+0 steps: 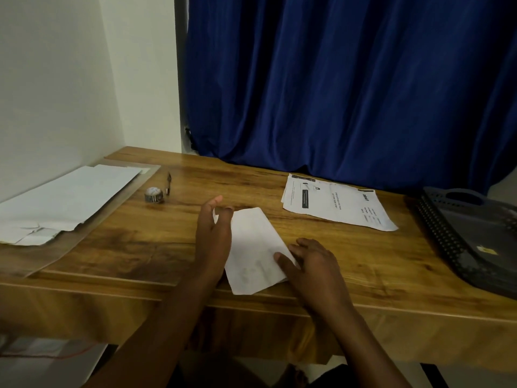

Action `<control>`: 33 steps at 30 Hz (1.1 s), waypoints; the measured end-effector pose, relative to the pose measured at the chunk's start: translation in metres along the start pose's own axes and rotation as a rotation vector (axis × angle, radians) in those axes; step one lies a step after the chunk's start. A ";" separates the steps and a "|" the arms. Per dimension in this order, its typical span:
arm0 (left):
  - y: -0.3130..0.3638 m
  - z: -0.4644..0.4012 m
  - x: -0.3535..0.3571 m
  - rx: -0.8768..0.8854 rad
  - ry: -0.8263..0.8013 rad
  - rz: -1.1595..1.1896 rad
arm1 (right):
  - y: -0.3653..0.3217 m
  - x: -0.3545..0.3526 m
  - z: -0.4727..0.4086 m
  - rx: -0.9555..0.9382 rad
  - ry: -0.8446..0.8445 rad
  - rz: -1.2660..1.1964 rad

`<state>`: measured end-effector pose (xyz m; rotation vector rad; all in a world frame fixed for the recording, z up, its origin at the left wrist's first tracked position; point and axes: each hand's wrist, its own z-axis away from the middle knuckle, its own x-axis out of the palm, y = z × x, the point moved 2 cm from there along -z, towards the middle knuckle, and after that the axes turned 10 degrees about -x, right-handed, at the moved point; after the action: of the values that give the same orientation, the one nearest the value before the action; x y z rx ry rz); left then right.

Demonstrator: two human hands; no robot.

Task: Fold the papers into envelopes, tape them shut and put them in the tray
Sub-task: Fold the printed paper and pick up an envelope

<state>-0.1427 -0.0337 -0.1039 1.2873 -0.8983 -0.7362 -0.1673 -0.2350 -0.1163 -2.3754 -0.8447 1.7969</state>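
Observation:
A white folded paper [256, 247] lies slanted on the wooden table [363, 261] near its front edge. My left hand [214, 233] rests along the paper's left side, its fingers curled over the upper left corner. My right hand [310, 264] presses flat on the paper's lower right edge with fingers spread. A roll of tape [153, 195] sits to the upper left of the paper. The dark plastic tray [470, 242] stands at the table's right end. Printed sheets [335, 203] lie at the back right.
A stack of white sheets [64, 203] lies on a clear mat at the table's left end. A pen [168, 183] lies beside the tape roll. A blue curtain [349, 79] hangs behind the table and a white wall stands on the left.

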 end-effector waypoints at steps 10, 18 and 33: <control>0.000 -0.001 -0.002 0.008 0.022 0.018 | -0.020 -0.015 -0.036 0.178 0.038 -0.675; 0.004 -0.006 -0.008 0.045 0.133 0.098 | -0.019 -0.048 -0.087 0.020 -0.035 -0.707; 0.033 -0.097 -0.067 -0.240 -0.283 -0.012 | -0.022 -0.014 -0.094 -0.644 0.102 -0.052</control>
<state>-0.0903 0.0757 -0.0859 0.9915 -0.9949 -1.0208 -0.0936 -0.1957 -0.0658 -2.7176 -1.6553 1.5249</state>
